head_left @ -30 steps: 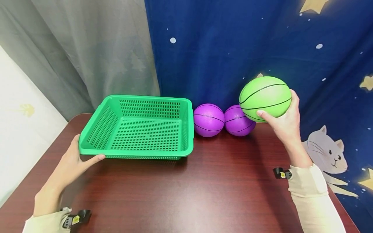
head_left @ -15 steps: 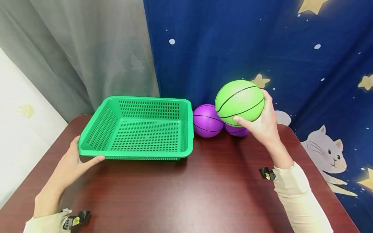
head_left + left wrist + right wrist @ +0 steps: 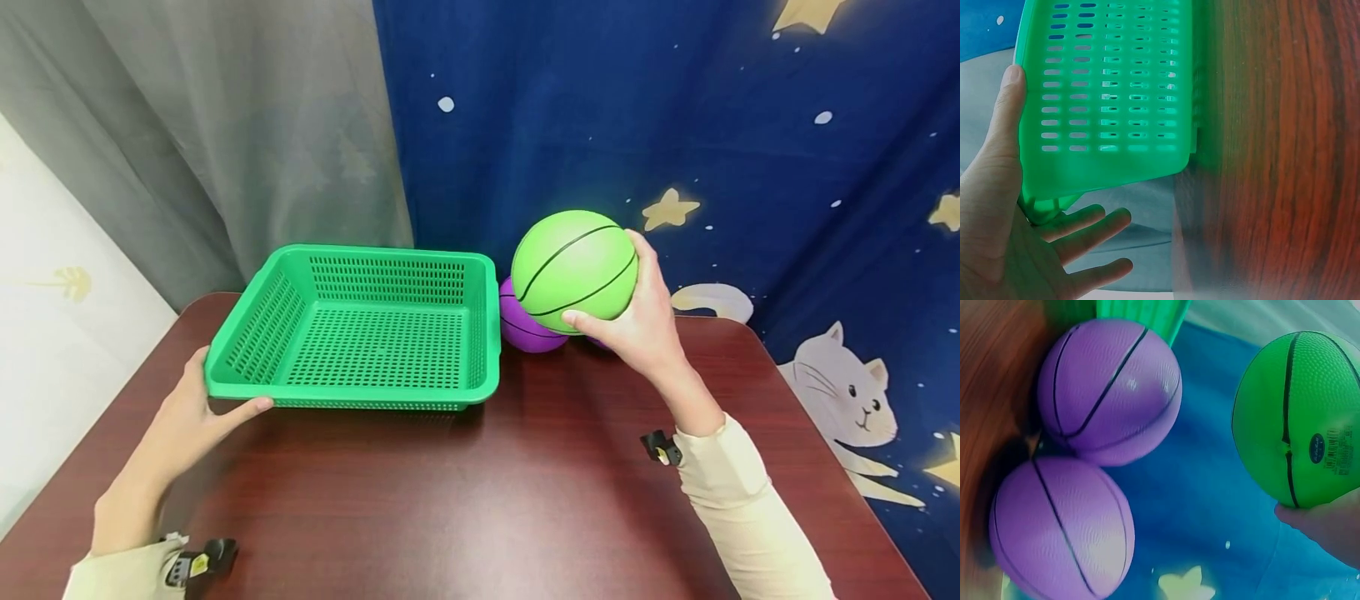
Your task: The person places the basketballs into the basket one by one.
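Observation:
A green perforated plastic basket (image 3: 375, 398) stands on the table. My left hand (image 3: 183, 429) rests at its front left corner, thumb along the front rim. In the left wrist view several fingers (image 3: 1094, 237) reach out nearly straight beneath the rim. My right hand (image 3: 641, 321) grips a green toy basketball (image 3: 573, 271), thumb at the front and fingers round its right side. The ball is in the air, right of the basket. Behind it a purple basketball (image 3: 525, 329) is partly hidden; a second purple basketball (image 3: 1063, 528) shows fully only in the right wrist view.
The dark red wooden table (image 3: 480, 500) extends in front of the basket. A grey curtain (image 3: 300, 125) and a blue star-patterned curtain (image 3: 525, 108) hang behind it. A pale wall (image 3: 60, 333) stands at the left.
My right hand has carried the green basketball leftward, from above the table's right side to in front of the purple basketballs. The left hand and the basket have stayed in place.

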{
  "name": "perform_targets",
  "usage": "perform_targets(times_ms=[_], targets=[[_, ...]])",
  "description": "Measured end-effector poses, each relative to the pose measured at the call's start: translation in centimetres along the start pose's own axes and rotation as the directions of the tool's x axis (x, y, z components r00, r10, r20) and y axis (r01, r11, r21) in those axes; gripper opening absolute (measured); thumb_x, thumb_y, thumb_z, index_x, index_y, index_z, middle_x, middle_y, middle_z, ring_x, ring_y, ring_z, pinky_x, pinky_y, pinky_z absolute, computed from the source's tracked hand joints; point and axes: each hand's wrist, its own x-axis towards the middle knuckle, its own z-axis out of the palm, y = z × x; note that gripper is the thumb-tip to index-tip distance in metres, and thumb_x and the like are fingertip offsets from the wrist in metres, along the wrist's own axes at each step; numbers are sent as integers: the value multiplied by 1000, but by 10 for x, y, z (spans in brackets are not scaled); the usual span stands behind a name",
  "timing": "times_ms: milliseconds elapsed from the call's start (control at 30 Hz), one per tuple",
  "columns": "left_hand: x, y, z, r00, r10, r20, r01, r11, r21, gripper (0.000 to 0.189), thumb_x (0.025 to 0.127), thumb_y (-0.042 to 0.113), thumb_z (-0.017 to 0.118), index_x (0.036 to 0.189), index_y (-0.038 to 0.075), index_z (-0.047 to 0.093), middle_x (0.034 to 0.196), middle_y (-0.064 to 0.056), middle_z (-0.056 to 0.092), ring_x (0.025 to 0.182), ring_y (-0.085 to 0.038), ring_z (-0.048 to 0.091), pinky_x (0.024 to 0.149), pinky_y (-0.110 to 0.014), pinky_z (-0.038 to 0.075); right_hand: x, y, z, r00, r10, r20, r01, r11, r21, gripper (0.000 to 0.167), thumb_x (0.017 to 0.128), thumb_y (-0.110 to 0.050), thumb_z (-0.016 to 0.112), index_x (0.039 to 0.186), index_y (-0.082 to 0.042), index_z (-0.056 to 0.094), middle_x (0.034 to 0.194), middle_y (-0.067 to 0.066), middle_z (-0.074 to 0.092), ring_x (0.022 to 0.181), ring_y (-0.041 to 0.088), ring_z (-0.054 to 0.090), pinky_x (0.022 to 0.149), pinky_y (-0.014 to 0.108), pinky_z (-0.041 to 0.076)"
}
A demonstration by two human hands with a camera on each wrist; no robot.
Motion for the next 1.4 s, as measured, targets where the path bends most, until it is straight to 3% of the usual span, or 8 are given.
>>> perform_targets(times_ms=[400,833,1133,1400], targets=[[1,0,0,1000,16,5,-16,1000,-6,100,79,29,75,148,8,5,127,-27,35,113,-46,38,81,-63,29,1,-19,35,992,-108,69,109,994,-6,106,52,-38,89,139,-15,33,130,2,46,110,19,47,87,44,42],[2,1,2,1000,19,-1,-19,1000,3,100,79,30,75,147,5,7,125,-27,38,112,-46,39,81,-63,30,-2,-31,67,976,-130,172,134,991,-11,106,53,-49,86,138,-14,33,128,4,46,113,17,45,91,41,40],[3,0,3,1000,23,-3,-23,1000,-5,100,78,30,76,148,7,7,126,-27,37,114,-47,38,83,-64,29,-3,-36,87,964,-139,227,128,990,59,101,54,-45,86,136,-13,35,125,2,47,109,13,47,86,37,45],[2,1,-1,1000,12,3,-12,1000,-1,101,79,30,75,148,9,5,127,-27,35,114,-47,37,82,-64,29,-1,-39,110,953,-113,282,104,994,47,103,56,-46,84,138,-14,32,131,1,42,113,13,45,89,38,43]])
